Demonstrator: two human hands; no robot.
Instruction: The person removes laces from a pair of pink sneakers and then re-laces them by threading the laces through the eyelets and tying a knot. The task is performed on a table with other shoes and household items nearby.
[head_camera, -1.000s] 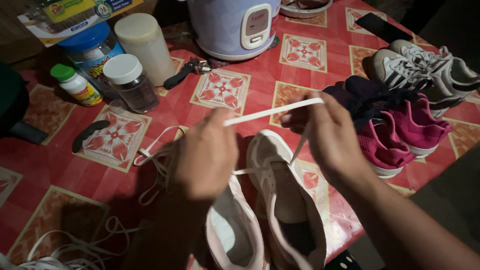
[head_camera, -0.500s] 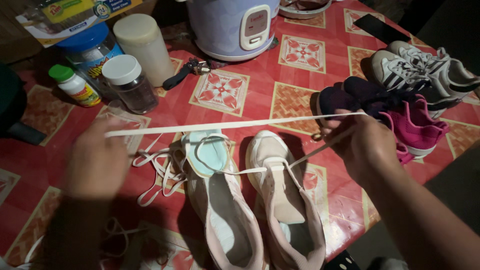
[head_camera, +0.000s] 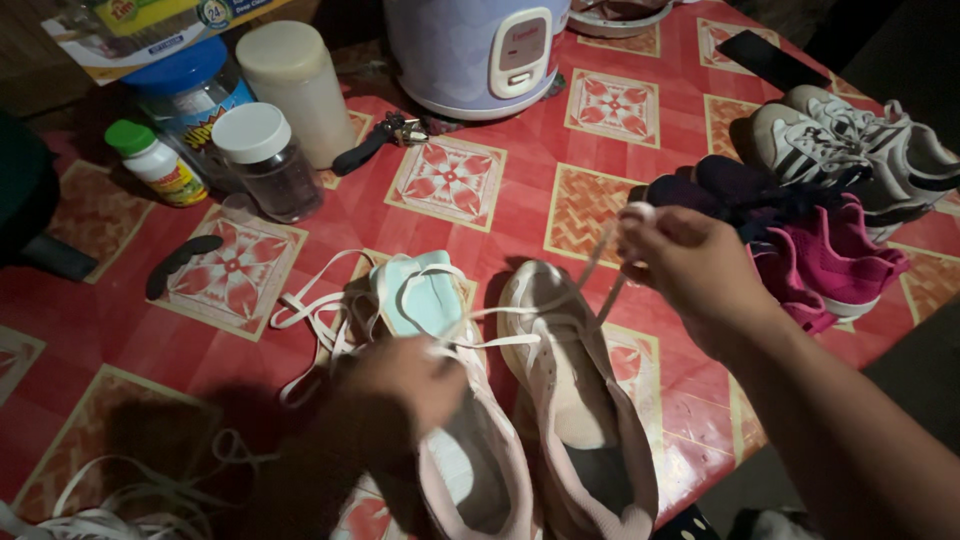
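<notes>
Your left hand (head_camera: 400, 375) sits low at about seven o'clock, in shadow and blurred, back turned up, fingers curled under in a loose fist. Your right hand (head_camera: 685, 265) is raised at about two o'clock, fingers bunched and pinched together, pointing toward ten o'clock. Your right forearm runs bare from the wrist down to the five o'clock corner. The two hands are well apart.

Red patterned table (head_camera: 470, 215). Far edge: pale rice cooker (head_camera: 475, 50), cream jar (head_camera: 290, 85), blue-lidded jar (head_camera: 180, 95), white-capped jar (head_camera: 262, 160), green-capped bottle (head_camera: 155, 165). Right edge: grey striped sneakers (head_camera: 850, 145), pink sneakers (head_camera: 830, 265). Near left corner: loose white laces (head_camera: 120, 500).
</notes>
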